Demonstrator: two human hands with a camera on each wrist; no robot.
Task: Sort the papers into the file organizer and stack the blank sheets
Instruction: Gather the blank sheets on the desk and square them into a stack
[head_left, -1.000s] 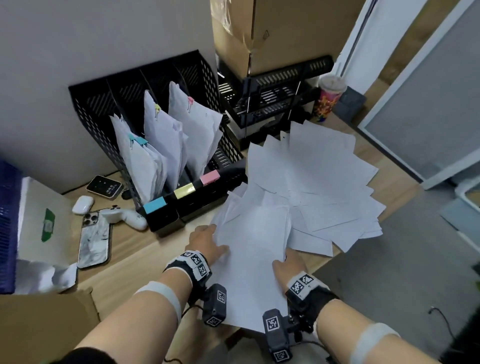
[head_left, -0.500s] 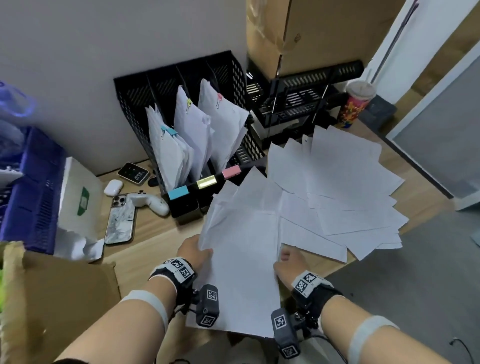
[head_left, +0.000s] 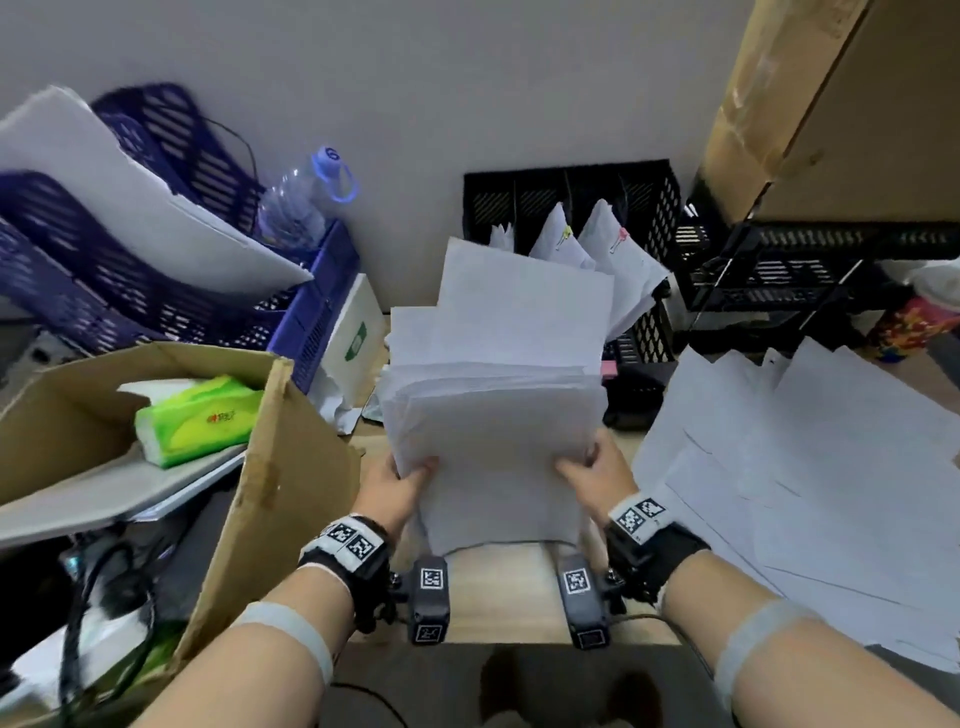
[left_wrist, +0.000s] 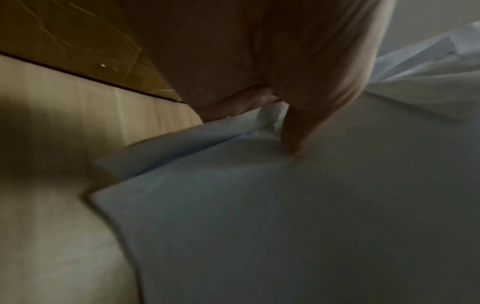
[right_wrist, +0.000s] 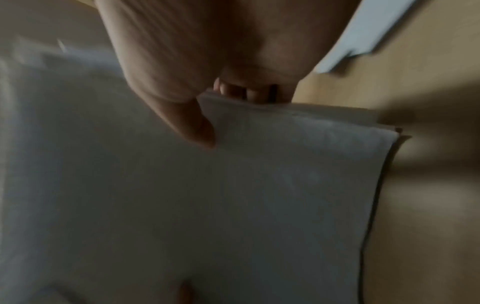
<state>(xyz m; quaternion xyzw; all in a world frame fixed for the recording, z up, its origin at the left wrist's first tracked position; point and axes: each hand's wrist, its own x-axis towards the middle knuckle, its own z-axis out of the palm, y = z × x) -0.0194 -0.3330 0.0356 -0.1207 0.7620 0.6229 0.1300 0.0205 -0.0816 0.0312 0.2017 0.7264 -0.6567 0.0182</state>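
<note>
Now both hands, left hand (head_left: 396, 486) and right hand (head_left: 597, 475), fingers clamped on blank sheets (head_left: 498, 415) above desk (head_left: 498, 582).

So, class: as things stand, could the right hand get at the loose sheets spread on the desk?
Probably not yet. The right hand grips the stack, with the left hand on its other side. The loose sheets lie just beside it with nothing between, so once freed it likely could.

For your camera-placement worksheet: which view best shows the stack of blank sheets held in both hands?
The head view: the whole stack of blank sheets shows, uneven at the top, with the left hand and right hand gripping its sides. The left wrist view shows only a dim near corner; the right wrist view shows one edge under the thumb.
</note>
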